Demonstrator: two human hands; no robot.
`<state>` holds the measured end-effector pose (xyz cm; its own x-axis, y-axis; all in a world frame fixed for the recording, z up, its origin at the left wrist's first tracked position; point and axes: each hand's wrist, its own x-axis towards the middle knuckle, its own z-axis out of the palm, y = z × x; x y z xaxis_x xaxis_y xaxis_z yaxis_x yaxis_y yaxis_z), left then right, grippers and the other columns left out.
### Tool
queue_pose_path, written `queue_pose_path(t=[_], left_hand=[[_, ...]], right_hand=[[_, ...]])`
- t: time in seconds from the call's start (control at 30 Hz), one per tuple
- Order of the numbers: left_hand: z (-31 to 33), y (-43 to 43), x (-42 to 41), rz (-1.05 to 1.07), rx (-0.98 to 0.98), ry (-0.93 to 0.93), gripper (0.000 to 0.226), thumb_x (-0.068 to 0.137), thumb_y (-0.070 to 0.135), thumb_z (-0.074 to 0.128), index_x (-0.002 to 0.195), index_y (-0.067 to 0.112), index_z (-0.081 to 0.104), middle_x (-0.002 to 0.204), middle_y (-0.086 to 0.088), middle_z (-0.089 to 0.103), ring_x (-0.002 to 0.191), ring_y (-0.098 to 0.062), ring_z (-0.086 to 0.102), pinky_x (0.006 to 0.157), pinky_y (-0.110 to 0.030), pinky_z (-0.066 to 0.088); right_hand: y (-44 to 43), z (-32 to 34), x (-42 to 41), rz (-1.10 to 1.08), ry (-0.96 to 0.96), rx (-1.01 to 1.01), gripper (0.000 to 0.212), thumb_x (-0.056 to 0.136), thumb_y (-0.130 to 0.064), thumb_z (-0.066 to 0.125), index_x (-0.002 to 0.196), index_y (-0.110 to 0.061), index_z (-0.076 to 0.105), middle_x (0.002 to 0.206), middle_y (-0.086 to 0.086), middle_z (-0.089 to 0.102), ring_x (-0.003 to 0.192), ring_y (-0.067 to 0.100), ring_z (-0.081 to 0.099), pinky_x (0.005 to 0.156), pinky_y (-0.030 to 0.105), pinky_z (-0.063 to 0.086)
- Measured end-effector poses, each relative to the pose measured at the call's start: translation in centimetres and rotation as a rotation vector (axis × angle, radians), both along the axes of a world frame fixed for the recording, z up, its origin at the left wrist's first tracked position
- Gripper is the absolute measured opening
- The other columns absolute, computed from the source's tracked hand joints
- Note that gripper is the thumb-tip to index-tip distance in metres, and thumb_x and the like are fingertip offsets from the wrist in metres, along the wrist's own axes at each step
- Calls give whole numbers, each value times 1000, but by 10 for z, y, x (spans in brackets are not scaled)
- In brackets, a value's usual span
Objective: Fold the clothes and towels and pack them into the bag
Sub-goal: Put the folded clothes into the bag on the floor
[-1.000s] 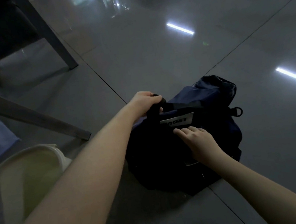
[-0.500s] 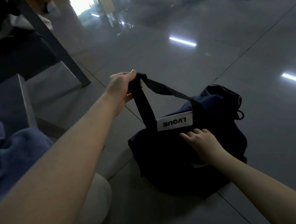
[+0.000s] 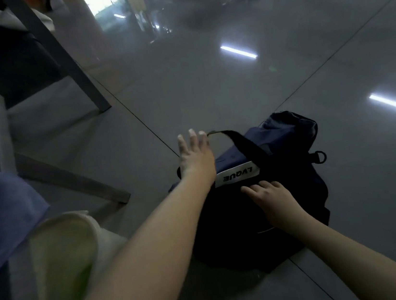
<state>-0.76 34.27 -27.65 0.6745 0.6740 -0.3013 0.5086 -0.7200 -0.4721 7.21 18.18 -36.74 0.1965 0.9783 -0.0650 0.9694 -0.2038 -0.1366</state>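
Currently we're looking down at the navy bag [image 3: 288, 138] sitting slumped on the glossy grey floor [image 3: 208, 85], with its white label [image 3: 237, 175] facing up and the text reading upside down to us. The left hand [image 3: 196, 155] is hovering over the bag's near-left end, grip wide: fingers straight and spread, holding nothing. The black strap [image 3: 243, 141] is arching up from beside the label to those fingertips; we can't tell if it's touching them. The right hand [image 3: 273, 197] is lying flat on the bag just below the label, fingers straight, grip likewise wide, pressing fabric rather than pinching it. A metal ring [image 3: 320, 157] is sticking out at the bag's right side. Off to the left, a blue cloth [image 3: 4, 213] is lying against a cream shape [image 3: 61, 248], both apart from the bag. A grey angled leg [image 3: 66, 59] is standing on the floor behind them. Light strips are reflecting in the tiles.
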Motion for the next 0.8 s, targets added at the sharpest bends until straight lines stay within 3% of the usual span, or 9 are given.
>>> queue_pose_path(t=[0.03,0.07,0.13,0.2,0.23,0.37,0.47,0.63,0.8], left_hand=[[-12,-4,-2,-95,36,-37,61,94,17,38,151,9,17,158,-18,-1,144,-42,0,113,-58,-3],[-23,-8,-5,-249,81,-104,59,90,18,40,148,15,30,158,-18,9,144,-41,9,114,-57,2],[-30,-16,-7,-570,105,-107,43,84,23,42,122,22,62,145,-11,44,134,-31,40,110,-47,23],[-38,-20,-8,-769,24,-32,38,89,19,37,115,19,65,134,-5,54,122,-24,50,103,-40,33],[-42,-20,-9,-765,-20,-10,37,94,19,36,124,16,58,136,-5,50,122,-25,48,101,-40,34],[-49,-15,-4,-278,-110,12,45,97,26,43,139,12,34,140,-9,34,125,-30,39,103,-49,29],[-63,-9,-4,-170,-144,80,47,98,20,42,142,8,30,141,-10,35,126,-31,41,105,-52,27],[-88,-9,-9,-25,-167,5,54,98,19,43,144,5,20,139,-14,39,122,-34,47,106,-54,26],[-96,-11,-7,-101,-146,18,33,97,15,43,130,9,42,129,-13,50,115,-30,54,96,-41,36]], right_hand=[[-1,-1,0,2,4,13,61,82,-12,57,140,-18,41,122,5,60,112,29,55,90,40,43],[-1,-2,1,11,10,10,59,79,-12,60,136,-17,46,116,5,64,106,30,58,85,40,45],[-1,-5,4,24,4,29,61,67,-10,69,126,-15,55,100,5,68,90,31,64,72,40,50],[-1,-6,7,9,-15,69,66,49,-9,80,114,-13,64,83,3,69,72,28,66,57,37,52],[-2,-7,6,1,-13,82,69,44,-9,83,111,-13,66,81,2,70,69,27,66,55,37,53],[-8,-9,7,0,16,110,73,47,-11,85,116,-13,63,91,3,71,78,27,68,61,38,54],[-10,-10,13,-9,21,156,73,46,-12,86,115,-13,62,91,3,71,78,26,68,60,38,54],[-17,-18,22,-16,26,196,77,39,-10,86,112,-14,63,90,1,71,76,25,68,59,37,54],[-20,-25,21,16,18,223,76,41,-9,86,114,-12,63,93,3,72,77,26,68,60,38,54]])
